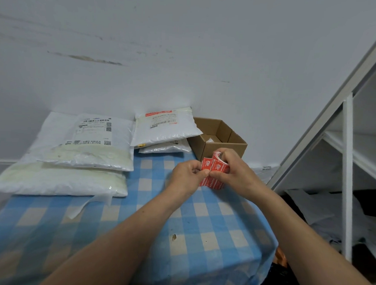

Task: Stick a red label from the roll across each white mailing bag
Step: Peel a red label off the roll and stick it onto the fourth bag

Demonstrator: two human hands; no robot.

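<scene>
Above the far right part of the tabletop (pixel 137 226), just in front of the cardboard box (pixel 217 141), you hold the roll of red labels (pixel 218 172) in the air between both hands. Your right hand (pixel 235 171) curls round the roll, fingers over its top and thumb on the near side. Your left hand (pixel 187 178) pinches the loose end label (pixel 206 164) between thumb and forefinger.

The roll looks light and slightly squashy, so a gentle hold is likely enough. The label is thin and limp, and its sticky back will probably fold onto itself. Take it by one short edge only and keep it taut.

The white mailing bags look soft, puffy and slick. One stack (pixel 87 143) lies along the far left edge. A second stack (pixel 166 128) sits at the far edge, against the box. They may slide on the checked cloth, so steady each bag with a flat hand and smooth the label from its middle outward.

A strip of pale backing paper (pixel 84 207) lies near the left stack. A white shelf frame (pixel 346 169) stands beyond the right edge.
</scene>
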